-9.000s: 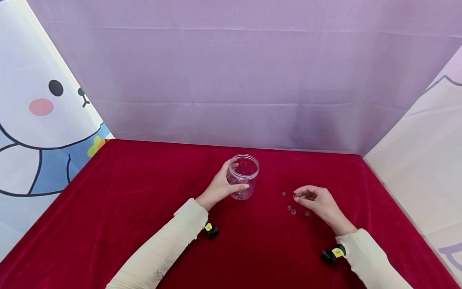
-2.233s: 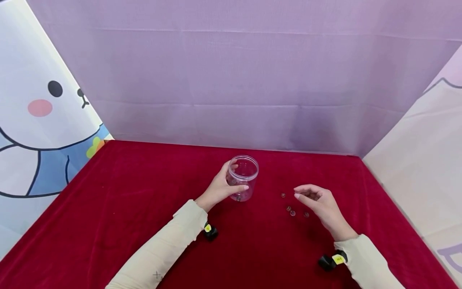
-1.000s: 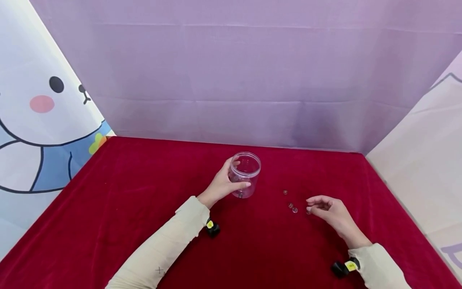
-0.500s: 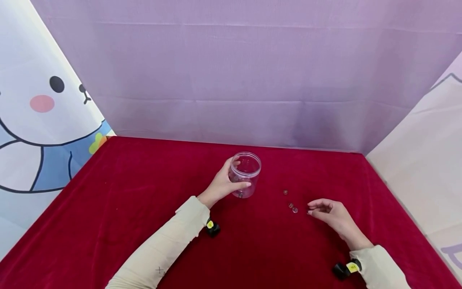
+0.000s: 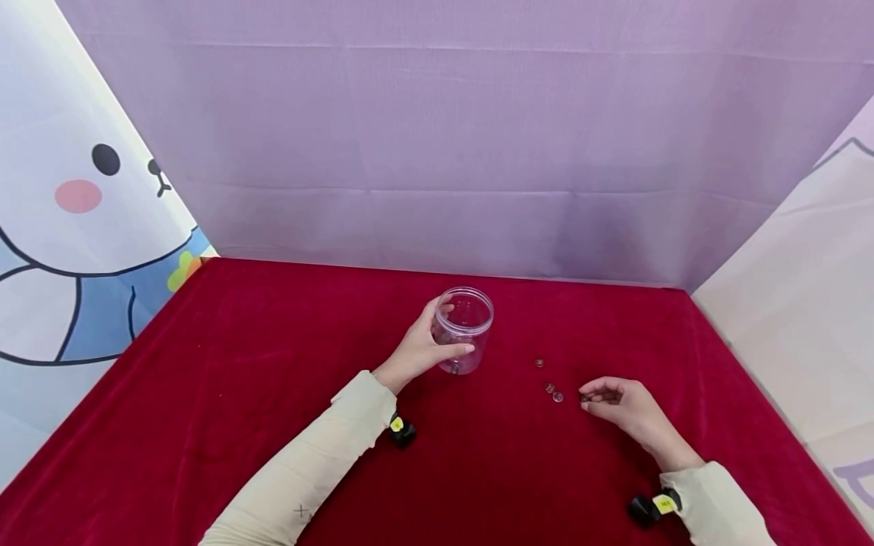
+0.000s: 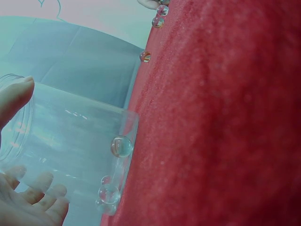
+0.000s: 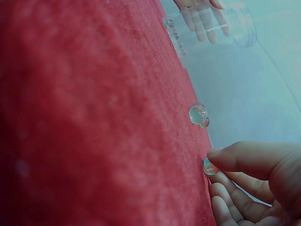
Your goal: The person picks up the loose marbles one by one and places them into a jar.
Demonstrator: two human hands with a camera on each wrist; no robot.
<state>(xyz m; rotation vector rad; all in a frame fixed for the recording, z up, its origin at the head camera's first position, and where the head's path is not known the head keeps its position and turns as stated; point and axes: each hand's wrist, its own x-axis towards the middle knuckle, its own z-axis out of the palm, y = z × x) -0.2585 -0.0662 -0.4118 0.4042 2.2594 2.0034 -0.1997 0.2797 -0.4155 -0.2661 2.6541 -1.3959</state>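
My left hand [image 5: 425,350] grips a clear plastic jar [image 5: 471,355] from its left side, thumb in front and fingers behind. The jar stands upright on the red cloth without a lid. Several glass marbles, one of them a clear marble [image 6: 122,146], lie at its bottom. To the right, my right hand [image 5: 628,406] is down at the cloth and pinches a glass marble [image 7: 209,166] between thumb and fingers. Three loose marbles lie between jar and right hand: a far marble [image 5: 539,363], a middle marble [image 5: 549,388] and a near marble [image 5: 558,396].
A red velvet cloth [image 5: 273,425] covers the table. Behind it hangs a lilac cloth backdrop [image 5: 437,152]. Printed panels stand at both sides, the left panel [image 5: 41,318] with a cartoon animal. Each wrist wears a small black camera, such as the left wrist camera [image 5: 401,432].
The marble held at nine seconds is gone from my right fingers. That hand has since moved right and down to another marble and closed its fingertips on it. The left hand and jar stay put.
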